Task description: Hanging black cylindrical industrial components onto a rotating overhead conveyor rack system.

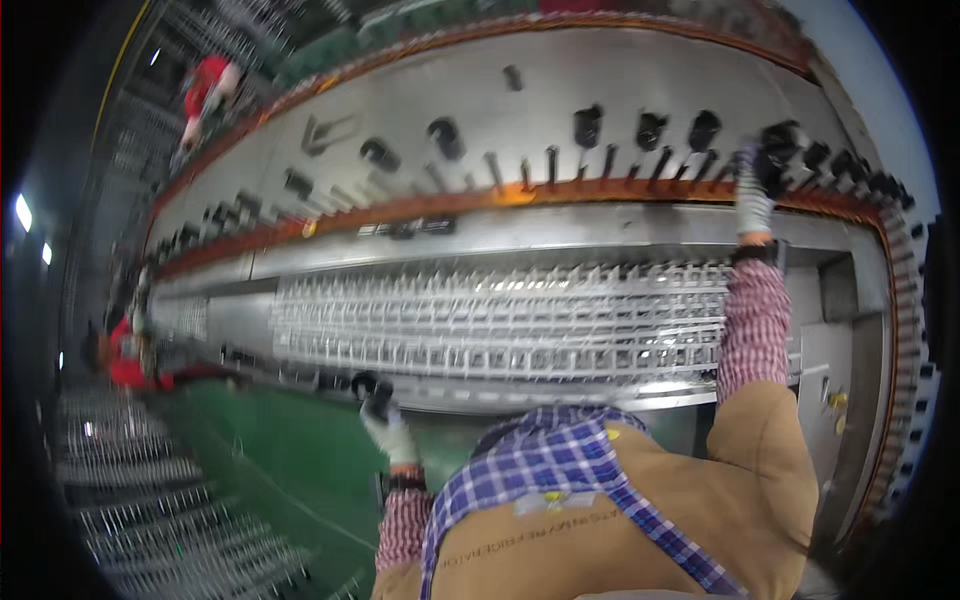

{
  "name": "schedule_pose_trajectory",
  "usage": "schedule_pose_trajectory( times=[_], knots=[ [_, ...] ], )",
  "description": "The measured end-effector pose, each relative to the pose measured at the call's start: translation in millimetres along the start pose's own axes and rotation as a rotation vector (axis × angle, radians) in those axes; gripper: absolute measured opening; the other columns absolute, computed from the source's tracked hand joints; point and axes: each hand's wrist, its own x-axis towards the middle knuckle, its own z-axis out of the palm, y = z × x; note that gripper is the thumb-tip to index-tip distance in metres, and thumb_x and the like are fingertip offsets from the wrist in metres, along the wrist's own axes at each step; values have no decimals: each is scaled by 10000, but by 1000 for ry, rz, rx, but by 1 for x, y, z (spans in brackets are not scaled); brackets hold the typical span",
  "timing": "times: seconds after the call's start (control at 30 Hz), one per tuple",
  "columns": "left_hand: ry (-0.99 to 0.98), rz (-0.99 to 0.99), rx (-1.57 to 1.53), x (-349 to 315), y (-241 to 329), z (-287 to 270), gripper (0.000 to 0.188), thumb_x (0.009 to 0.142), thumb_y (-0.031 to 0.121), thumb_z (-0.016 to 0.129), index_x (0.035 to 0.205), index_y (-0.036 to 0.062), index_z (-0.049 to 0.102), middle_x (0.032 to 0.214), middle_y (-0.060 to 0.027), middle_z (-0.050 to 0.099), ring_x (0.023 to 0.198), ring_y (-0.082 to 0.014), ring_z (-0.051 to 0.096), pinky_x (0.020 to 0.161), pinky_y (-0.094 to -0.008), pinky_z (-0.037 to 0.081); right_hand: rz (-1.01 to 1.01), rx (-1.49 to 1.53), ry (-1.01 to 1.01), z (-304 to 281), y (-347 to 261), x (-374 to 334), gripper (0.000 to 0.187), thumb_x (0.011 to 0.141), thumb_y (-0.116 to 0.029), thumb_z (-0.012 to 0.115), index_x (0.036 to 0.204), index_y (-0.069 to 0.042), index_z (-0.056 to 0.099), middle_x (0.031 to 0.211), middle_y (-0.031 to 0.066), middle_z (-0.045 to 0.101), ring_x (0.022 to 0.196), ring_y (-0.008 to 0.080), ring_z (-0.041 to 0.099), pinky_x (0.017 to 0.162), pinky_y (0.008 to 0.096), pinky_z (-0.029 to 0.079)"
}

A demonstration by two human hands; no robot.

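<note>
The right hand (757, 185), gloved, reaches up to a black bobbin (783, 140) on the machine's orange-edged rail (520, 192), fingers seemingly closed on it, though blurred; the left hand (385, 415), low near the green floor (280, 450), grips a small dark object (368, 385); more black bobbins (588, 125) line the grey panel.

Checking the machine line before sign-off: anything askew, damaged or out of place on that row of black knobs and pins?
Nothing clearly stands out. The black knobs and pins sit in an even row along the orange rail. The right hand reaches the knobs at the right end; the left hand holds a dark part. Motion blur hides fine damage.
</note>
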Motion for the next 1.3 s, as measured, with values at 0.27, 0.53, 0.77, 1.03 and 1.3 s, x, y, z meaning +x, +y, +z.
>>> schedule_pose_trajectory(
  times=[0.27,0.53,0.77,1.03,1.3],
  knots=[
    [-420,-273,6,22,-4,22,494,815,445,472,1019,-5,492,701,-101,589,558,-159,572,533,-343,464,283,606,-1075,18,-156,-276,339,823,-368,527,935,-49,555,728,33,575,643,142,559,598,263,447],
    [-662,305,546,43,-57,18,478,843,442,366,1022,22,508,769,-212,591,661,-319,589,590,-410,464,310,761,-1015,92,-231,-439,276,855,-292,498,993,-57,541,792,50,576,693,109,550,567,238,449],
    [-767,141,663,59,-49,22,598,827,525,325,1091,1,443,749,-239,575,698,-377,567,606,-461,442,577,695,-934,46,-260,-427,305,856,-215,494,1104,-38,508,804,80,562,659,125,548,567,245,453],
    [-647,244,512,56,-83,35,658,805,414,482,1212,-68,293,851,-278,542,764,-405,540,656,-459,434,602,10,-1203,41,-210,-402,542,836,-459,361,1121,-4,433,711,162,609,630,202,609,590,324,484],
    [-310,795,887,40,-109,28,400,831,331,487,1057,1,476,868,-221,544,785,-349,523,683,-427,422,296,540,-1554,10,-187,-368,406,866,-290,474,1136,5,410,989,141,557,836,178,555,725,289,471]
  ],
)
